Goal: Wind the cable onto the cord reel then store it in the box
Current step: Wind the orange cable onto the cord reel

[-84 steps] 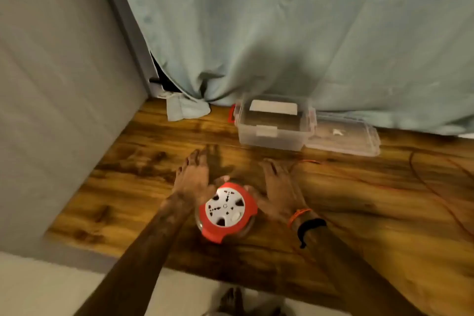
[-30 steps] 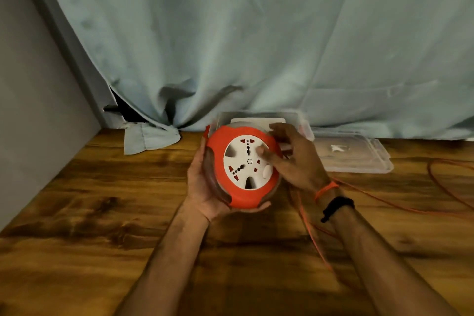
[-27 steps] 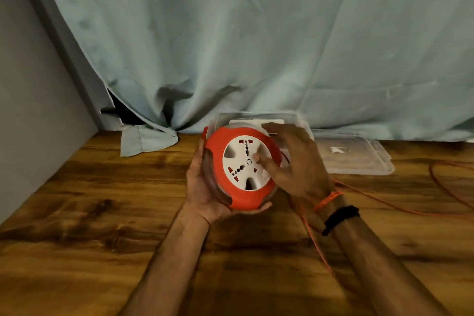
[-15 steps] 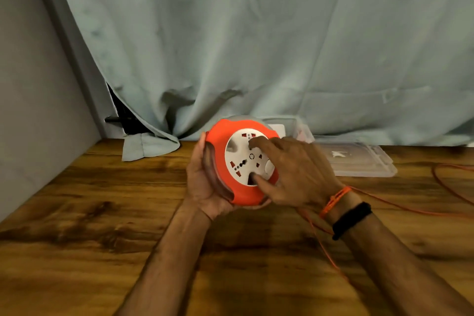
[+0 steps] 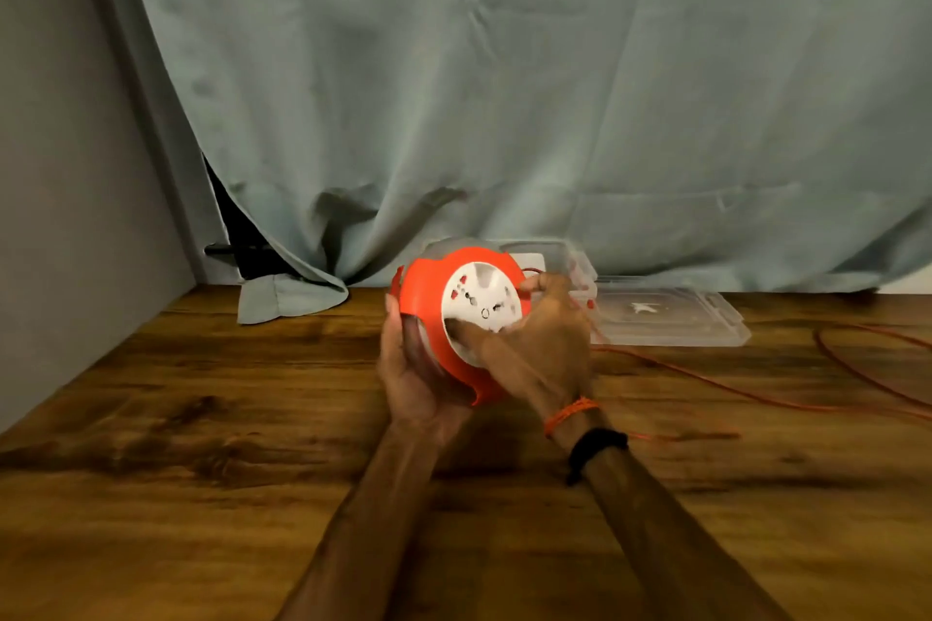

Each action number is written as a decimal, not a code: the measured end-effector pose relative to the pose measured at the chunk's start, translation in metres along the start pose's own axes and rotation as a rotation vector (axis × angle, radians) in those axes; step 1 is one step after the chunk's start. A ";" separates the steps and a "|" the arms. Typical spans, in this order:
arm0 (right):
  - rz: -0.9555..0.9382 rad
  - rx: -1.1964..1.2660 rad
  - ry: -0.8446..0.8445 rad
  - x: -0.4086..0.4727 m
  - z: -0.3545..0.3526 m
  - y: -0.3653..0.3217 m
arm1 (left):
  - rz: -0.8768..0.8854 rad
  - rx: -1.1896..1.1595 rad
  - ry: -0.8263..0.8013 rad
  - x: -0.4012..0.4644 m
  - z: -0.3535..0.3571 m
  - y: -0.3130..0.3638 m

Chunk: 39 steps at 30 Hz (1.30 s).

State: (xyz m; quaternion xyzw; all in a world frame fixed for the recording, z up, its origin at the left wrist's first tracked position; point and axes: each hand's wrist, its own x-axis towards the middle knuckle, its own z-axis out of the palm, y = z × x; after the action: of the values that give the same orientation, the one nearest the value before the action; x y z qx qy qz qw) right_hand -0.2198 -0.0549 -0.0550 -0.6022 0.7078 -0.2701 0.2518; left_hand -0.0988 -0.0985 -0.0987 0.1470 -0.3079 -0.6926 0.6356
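My left hand [image 5: 411, 368] cups the orange cord reel [image 5: 428, 303] from behind and below, holding it above the wooden table [image 5: 201, 444]. The reel's white socket face [image 5: 479, 303] is tilted toward me. My right hand [image 5: 544, 348] lies across that face, thumb on its lower edge and fingers curled at its upper right rim. The thin orange cable [image 5: 706, 383] runs from the reel across the table to the right. The clear plastic box [image 5: 570, 262] stands behind the reel, mostly hidden by it.
The box's clear lid [image 5: 665, 318] lies flat to the right of the box. A pale blue curtain [image 5: 504, 91] hangs along the table's back edge. A grey wall [image 5: 60, 166] borders the left side. Loose cable loops at the far right [image 5: 867, 363].
The reel was lifted off the table into my left hand. Over the last second my right hand's fingers have shifted round the white face, and the reel has tilted more to the right.
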 end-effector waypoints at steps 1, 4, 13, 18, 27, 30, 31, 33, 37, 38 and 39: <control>0.085 0.068 -0.134 -0.002 0.006 0.009 | 0.018 0.005 0.021 0.000 0.000 -0.002; -0.150 0.326 0.080 0.006 0.015 0.010 | 0.032 0.012 0.037 0.000 0.000 -0.004; -0.736 -0.146 0.437 0.020 -0.011 0.019 | -0.023 0.018 -0.031 0.002 -0.007 -0.002; -0.771 -0.340 0.415 0.025 -0.024 0.030 | -0.077 -0.008 -0.098 0.003 -0.011 -0.002; -0.669 -0.407 0.548 0.029 -0.011 0.031 | -0.074 -0.027 -0.117 -0.001 -0.004 -0.008; -0.497 -0.325 0.675 0.020 0.004 0.025 | -0.012 0.001 -0.060 -0.003 0.000 -0.009; -0.415 -0.254 0.702 0.017 0.013 0.019 | 0.029 0.009 -0.030 -0.004 0.000 -0.010; -0.271 -0.062 0.670 0.010 0.029 0.008 | 0.105 0.037 0.015 -0.001 -0.002 -0.011; -0.219 0.144 0.482 0.004 0.029 0.005 | 0.270 0.167 0.035 -0.002 -0.008 -0.012; -0.231 0.199 0.400 0.004 0.024 0.006 | 0.220 0.159 0.010 -0.002 -0.007 -0.010; -0.254 0.249 0.322 0.004 0.018 0.007 | 0.161 0.144 -0.026 -0.001 -0.008 -0.007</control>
State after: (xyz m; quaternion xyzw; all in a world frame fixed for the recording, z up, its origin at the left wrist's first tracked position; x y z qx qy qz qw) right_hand -0.2134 -0.0598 -0.0730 -0.5999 0.6185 -0.4776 0.1720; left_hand -0.0994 -0.0989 -0.1091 0.1580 -0.3757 -0.6172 0.6730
